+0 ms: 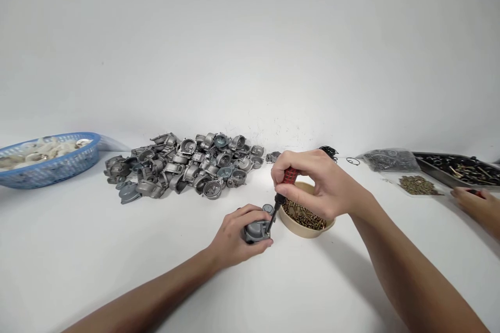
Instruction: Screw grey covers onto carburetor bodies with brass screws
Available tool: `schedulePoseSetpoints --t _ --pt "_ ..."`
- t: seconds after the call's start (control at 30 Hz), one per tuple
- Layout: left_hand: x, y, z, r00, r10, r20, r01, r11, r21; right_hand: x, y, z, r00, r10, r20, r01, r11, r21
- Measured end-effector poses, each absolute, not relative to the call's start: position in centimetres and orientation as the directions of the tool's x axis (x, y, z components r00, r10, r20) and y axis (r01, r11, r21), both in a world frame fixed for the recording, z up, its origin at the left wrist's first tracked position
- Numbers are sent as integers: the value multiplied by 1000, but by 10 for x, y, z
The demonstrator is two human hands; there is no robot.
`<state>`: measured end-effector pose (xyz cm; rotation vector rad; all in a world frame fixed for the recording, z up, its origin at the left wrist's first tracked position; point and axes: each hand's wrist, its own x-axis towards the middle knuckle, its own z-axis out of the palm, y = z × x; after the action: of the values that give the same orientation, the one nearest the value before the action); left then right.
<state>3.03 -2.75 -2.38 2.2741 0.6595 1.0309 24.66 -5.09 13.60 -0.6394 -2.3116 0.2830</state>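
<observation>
My left hand (236,234) is closed around a grey metal carburetor part (255,231), which it steadies low over the white table. In my right hand (312,179) is a screwdriver (289,177) with a red and black handle, gripped from above. Its shaft slants down and its tip meets the near right edge of the metal part; whether a screw sits under the tip is too small to tell. Just right of the part stands a cream bowl (302,230) filled with brass-coloured screws (302,213), partly covered by my right hand.
A heap of grey metal bowls (191,166) lies at the back. On the far left is a blue basket (50,169) of pale pieces. Toward the right are black rings (352,161), bagged parts (390,159), small brass pieces (419,185), a dark tray (433,169) and another person's hand (471,200).
</observation>
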Motion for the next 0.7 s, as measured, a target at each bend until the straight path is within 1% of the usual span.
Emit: schedulePoseSetpoints --t 0.5,0.7 --pt "29 -27 -26 588 622 517 188 -726 661 248 -49 134 -632 517 577 355 855 -378" --pt "29 -27 -25 589 620 519 191 -730 656 250 -51 139 -671 510 539 350 858 -376"
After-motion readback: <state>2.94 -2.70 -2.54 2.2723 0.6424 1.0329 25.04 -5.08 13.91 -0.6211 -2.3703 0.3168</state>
